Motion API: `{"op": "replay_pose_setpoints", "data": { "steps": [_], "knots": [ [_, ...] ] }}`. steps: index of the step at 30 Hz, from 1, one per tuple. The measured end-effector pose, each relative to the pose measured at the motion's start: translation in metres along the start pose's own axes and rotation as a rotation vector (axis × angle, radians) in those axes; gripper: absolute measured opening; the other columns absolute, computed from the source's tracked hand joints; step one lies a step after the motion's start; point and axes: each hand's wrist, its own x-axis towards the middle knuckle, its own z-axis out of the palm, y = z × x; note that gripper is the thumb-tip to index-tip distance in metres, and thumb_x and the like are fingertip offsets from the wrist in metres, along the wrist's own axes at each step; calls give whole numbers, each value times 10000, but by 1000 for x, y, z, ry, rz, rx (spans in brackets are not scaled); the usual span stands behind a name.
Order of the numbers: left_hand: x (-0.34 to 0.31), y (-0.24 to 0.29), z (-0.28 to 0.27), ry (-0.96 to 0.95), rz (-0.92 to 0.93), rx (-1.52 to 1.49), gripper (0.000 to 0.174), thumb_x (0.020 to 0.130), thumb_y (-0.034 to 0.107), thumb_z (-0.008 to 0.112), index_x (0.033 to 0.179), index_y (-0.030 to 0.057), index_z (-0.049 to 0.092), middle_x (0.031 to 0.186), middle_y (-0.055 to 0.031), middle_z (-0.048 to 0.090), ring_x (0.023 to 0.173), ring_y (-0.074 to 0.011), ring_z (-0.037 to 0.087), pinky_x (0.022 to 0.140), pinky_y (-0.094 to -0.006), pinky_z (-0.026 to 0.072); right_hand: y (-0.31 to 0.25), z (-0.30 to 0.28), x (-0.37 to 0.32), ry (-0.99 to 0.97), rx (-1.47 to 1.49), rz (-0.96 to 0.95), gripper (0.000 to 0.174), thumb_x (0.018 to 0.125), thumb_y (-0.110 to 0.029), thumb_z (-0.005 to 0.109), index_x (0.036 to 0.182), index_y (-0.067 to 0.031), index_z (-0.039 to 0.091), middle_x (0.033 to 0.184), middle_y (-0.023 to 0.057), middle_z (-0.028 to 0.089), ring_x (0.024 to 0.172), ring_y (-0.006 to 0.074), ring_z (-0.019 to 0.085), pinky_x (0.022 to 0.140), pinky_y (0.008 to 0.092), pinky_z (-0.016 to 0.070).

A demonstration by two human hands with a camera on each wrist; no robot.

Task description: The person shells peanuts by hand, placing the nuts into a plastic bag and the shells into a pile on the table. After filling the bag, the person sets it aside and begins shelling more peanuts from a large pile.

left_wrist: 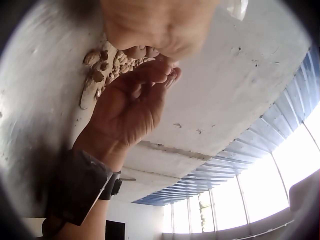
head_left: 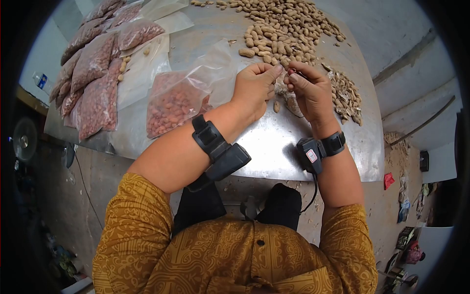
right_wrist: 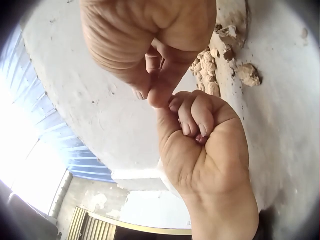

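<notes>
My left hand (head_left: 254, 90) and right hand (head_left: 312, 93) meet at the fingertips above the metal table. In the right wrist view, the left hand's fingers curl over a red peanut kernel (right_wrist: 201, 139) against the palm, its thumb stretched toward the other hand. Between the right thumb and forefinger, a small dark red peanut kernel (head_left: 292, 71) shows in the head view. Just beyond the hands lies a heap of unshelled peanuts (head_left: 279, 39). One loose peanut (head_left: 276, 106) sits on the table below them.
An unsealed clear bag of red kernels (head_left: 171, 103) lies left of the left forearm. Filled bags (head_left: 95, 61) are stacked at the table's left, beside flat plastic bags (head_left: 147, 73). Shells and peanuts (head_left: 346, 95) spread right of the right hand.
</notes>
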Motion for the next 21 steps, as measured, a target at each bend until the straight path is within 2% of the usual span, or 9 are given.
{"op": "replay_pose_setpoints", "data": {
  "steps": [4,7,11,13,19,21],
  "knots": [
    [1,-1,-1,-43,-127,-145,228,910,265,498,804,64,510,680,-16,493,454,-48,346,390,-178,254,-2,3,-1,50,-268,-84,184,757,9,648,938,15,614,901,80,630,781,145,612,694,219,500],
    [3,-3,-5,-118,-238,-242,283,932,319,433,795,80,501,678,-15,483,456,-54,339,390,-180,250,-9,6,-3,11,-468,-131,135,744,-8,664,874,-3,627,856,53,635,760,122,599,683,217,489],
    [9,-7,-13,-257,-340,-357,313,943,346,390,787,97,496,676,-8,478,463,-58,342,390,-184,242,-9,4,0,-56,-717,-305,112,713,-8,675,823,-11,652,786,49,628,716,120,586,639,228,475],
    [8,-6,-12,-262,-362,-369,309,942,346,390,787,102,499,683,-6,487,463,-58,344,389,-184,236,-10,7,0,-54,-820,-374,101,698,-7,678,797,-14,660,760,53,621,698,126,581,623,232,467],
    [10,-8,-13,-291,-401,-390,296,938,340,399,812,92,497,704,-15,502,463,-60,346,393,-177,245,-13,10,-1,-67,-954,-478,89,713,-17,672,800,-11,658,760,52,614,684,126,583,609,229,468],
    [10,-7,-13,-287,-405,-384,300,936,339,404,828,74,495,711,-27,502,461,-58,344,394,-172,254,-14,10,-1,-11,-848,-434,80,721,-22,671,797,-9,652,756,44,607,676,116,579,606,224,467]
  ]
}}
